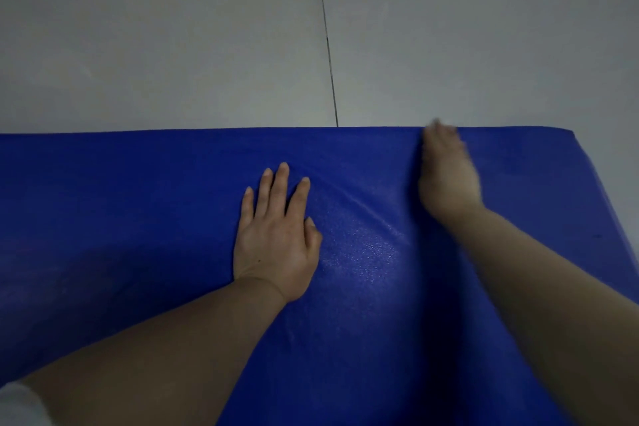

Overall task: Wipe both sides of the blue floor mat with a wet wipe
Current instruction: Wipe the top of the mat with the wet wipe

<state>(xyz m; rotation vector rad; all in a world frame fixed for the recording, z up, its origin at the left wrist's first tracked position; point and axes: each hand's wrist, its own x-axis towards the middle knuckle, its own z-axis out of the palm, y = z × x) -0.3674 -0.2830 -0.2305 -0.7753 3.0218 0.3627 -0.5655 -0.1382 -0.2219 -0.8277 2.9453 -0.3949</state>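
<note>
While the left hand lies flat on the mat, palm down and fingers straight and slightly spread, its grip is fully open and has hold of nothing; it only presses on the blue cover. The thumb lies close along the side of the palm. The right hand is further out, near the mat's far edge, and is blurred. It is seen from the back, with the fingertips right at that edge. Whether its grip is open or closed round anything cannot be told, and no wipe can be made out under or in it. Both forearms are bare and reach forward over the mat from the bottom of the view.

Between the two hands the mat's cover shows shallow creases running slantwise, and a patch there glints, showing a pebbled texture. The mat is deep blue and lies flat on the floor, filling the lower half of the view; its far edge runs straight across, and its far right corner is in sight. The floor is of pale grey tiles, with a dark joint running away from the mat's far edge. At the bottom left corner a bit of white cloth shows.
</note>
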